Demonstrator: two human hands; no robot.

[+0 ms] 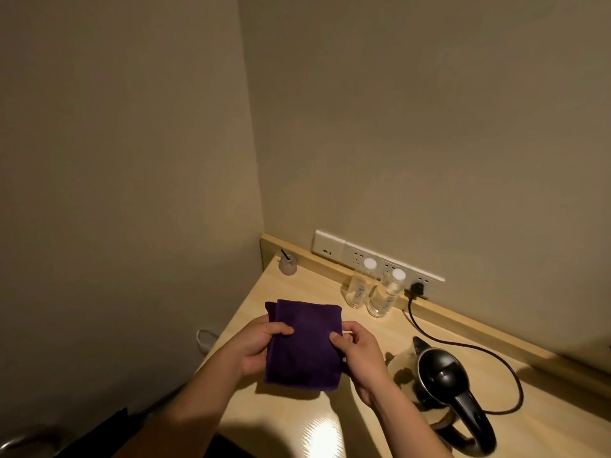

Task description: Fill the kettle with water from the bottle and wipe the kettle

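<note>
Head view, one folded purple cloth (302, 345) pinched at its edges by left hand (261, 345) and right hand (358, 352), kettle (446, 381) at four o'clock, bottles (385, 294) at one; keep folds flat, likely steady kettle while wiping

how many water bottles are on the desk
2. Left bottle and right bottle stand side by side at the back of the desk, by the wall sockets. None looks hidden.
</note>
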